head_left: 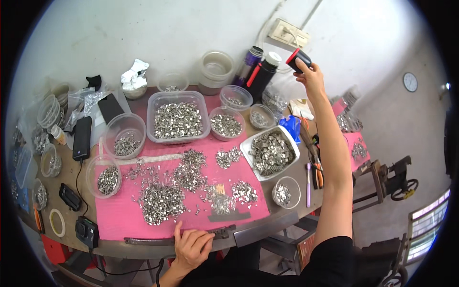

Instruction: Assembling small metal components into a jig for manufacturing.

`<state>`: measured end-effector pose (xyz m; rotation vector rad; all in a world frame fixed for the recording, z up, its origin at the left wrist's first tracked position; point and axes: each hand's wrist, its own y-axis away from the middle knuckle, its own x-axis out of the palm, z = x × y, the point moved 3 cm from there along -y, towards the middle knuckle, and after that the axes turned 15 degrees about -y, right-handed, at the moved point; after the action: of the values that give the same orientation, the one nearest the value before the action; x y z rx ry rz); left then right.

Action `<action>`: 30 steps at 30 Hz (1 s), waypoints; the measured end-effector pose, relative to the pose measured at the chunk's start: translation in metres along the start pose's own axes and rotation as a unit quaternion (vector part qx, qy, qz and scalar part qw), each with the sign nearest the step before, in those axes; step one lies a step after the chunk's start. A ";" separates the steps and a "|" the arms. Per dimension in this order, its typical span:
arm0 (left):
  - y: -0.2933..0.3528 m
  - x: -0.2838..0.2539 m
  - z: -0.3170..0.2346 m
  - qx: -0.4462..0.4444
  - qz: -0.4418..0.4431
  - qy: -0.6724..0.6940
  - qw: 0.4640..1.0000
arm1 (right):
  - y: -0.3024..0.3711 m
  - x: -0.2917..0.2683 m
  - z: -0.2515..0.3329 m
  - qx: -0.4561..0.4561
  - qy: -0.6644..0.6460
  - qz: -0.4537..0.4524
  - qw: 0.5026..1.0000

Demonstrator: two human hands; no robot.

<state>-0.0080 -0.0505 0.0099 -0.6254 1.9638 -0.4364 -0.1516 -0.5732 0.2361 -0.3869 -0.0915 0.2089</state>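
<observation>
Raised at the upper right, my right hand grips a black thermos cup with a red rim. Below and left of it stands a black thermos with a white top and a red strap. My left hand rests at the near table edge, fingers loosely bent and somewhat apart, with nothing seen in it. Just beyond that hand is a heap of small metal parts on a pink mat. A dark metal bar lies along the edge beside it.
Behind the heaps stand a clear rectangular tub, a white tub and several round bowls, holding metal parts. A purple bottle is near the wall socket. Pliers and a lilac toothbrush-like stick lie right. Phones and cables are left.
</observation>
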 end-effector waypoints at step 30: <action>-0.003 0.003 0.006 -0.018 0.029 0.044 0.998 | -0.096 0.053 -0.025 -0.207 0.485 0.183 0.830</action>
<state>-0.0032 -0.0546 0.0065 -0.5787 2.0713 -0.3989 -0.0793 -0.6578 0.2530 -0.9092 0.9732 0.3497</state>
